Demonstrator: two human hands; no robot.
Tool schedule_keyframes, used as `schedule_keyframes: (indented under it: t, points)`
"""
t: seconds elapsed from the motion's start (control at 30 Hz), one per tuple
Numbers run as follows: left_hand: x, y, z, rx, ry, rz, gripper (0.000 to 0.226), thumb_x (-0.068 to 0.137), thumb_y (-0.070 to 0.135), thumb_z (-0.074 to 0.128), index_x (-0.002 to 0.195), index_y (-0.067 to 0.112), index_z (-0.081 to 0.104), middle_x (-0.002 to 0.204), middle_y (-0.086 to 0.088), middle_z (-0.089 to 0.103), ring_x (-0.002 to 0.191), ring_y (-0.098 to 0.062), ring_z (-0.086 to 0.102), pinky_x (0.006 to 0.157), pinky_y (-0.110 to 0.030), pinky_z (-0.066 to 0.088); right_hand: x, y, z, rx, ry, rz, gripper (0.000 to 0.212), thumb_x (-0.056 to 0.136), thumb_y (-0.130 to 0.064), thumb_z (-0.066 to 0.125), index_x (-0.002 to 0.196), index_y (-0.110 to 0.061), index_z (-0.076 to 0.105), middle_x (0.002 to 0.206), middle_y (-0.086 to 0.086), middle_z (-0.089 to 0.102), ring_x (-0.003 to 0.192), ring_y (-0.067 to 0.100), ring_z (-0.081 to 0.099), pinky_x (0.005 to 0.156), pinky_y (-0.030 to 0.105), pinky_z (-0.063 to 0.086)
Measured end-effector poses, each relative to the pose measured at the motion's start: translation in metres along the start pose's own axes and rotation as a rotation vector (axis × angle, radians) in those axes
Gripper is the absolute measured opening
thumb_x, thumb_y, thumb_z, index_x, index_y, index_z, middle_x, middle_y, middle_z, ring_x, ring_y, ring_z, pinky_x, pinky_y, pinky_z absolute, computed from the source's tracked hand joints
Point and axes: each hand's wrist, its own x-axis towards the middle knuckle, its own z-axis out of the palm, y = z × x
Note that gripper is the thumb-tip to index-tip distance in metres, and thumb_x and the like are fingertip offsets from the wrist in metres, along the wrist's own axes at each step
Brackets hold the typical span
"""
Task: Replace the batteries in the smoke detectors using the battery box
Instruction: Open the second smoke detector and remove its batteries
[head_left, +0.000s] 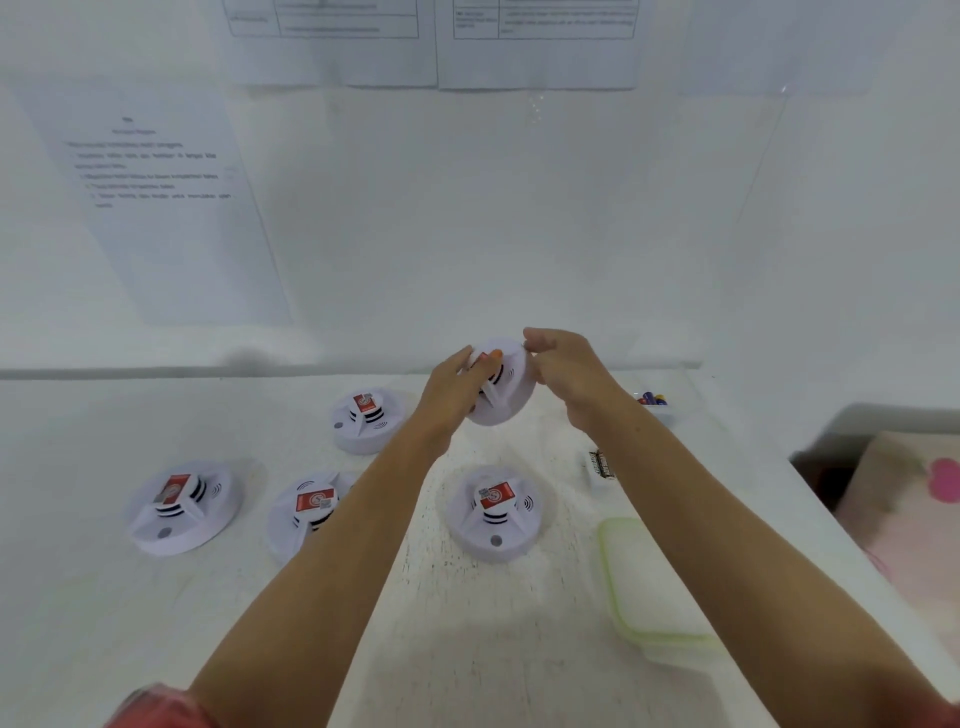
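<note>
Both hands are up off the white table (156, 415), left hand (457, 384) and right hand (566, 369) clamped around one smoke detector (501, 389), tilted, around 12 o'clock. Four more detectors sit on the table: one (366, 421) at 11, two (182, 506) (306, 512) at 9, one (496, 514) dead center between the forearms. Battery box (655, 402) is at 2 o'clock behind the right wrist, and a green-rimmed lid (649, 587) lies at 4.
</note>
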Motion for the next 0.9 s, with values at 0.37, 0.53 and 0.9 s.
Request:
schedule_keyframes:
  t: [0.37, 0.53, 0.9]
  points:
    - [-0.057, 0.011, 0.022, -0.655, -0.296, -0.354, 0.033, 0.083, 0.035, 0.053, 0.106, 0.013, 0.059, 0.105, -0.012, 0.058, 0.093, -0.027, 0.053, 0.088, -0.041, 0.043, -0.074, -0.005, -0.029, -0.105, -0.053, -0.338, 0.042, 0.08, 0.006, 0.059, 0.12, -0.007, 0.06, 0.115, 0.007, 0.063, 0.088, 0.008, 0.056, 0.088, 0.023, 0.047]
    - [-0.065, 0.011, 0.049, -0.877, -0.417, -0.454, 0.05, 0.082, 0.048, 0.052, 0.113, 0.01, 0.061, 0.115, -0.017, 0.065, 0.109, -0.034, 0.056, 0.098, -0.052, 0.041, -0.077, -0.003, -0.046, -0.253, -0.018, -0.433, 0.037, 0.078, -0.005, 0.069, 0.114, -0.011, 0.065, 0.11, 0.004, 0.066, 0.09, 0.013, 0.058, 0.084, 0.022, 0.047]
    - [-0.041, 0.013, 0.099, -0.787, -0.297, -0.39, 0.054, 0.09, 0.058, 0.034, 0.105, 0.015, 0.064, 0.093, -0.016, 0.073, 0.084, -0.041, 0.066, 0.087, -0.056, 0.043, -0.052, 0.015, -0.108, -0.736, -0.168, -0.472, 0.065, 0.068, -0.03, 0.079, 0.125, -0.014, 0.051, 0.114, 0.005, 0.047, 0.102, 0.019, 0.049, 0.089, 0.03, 0.044]
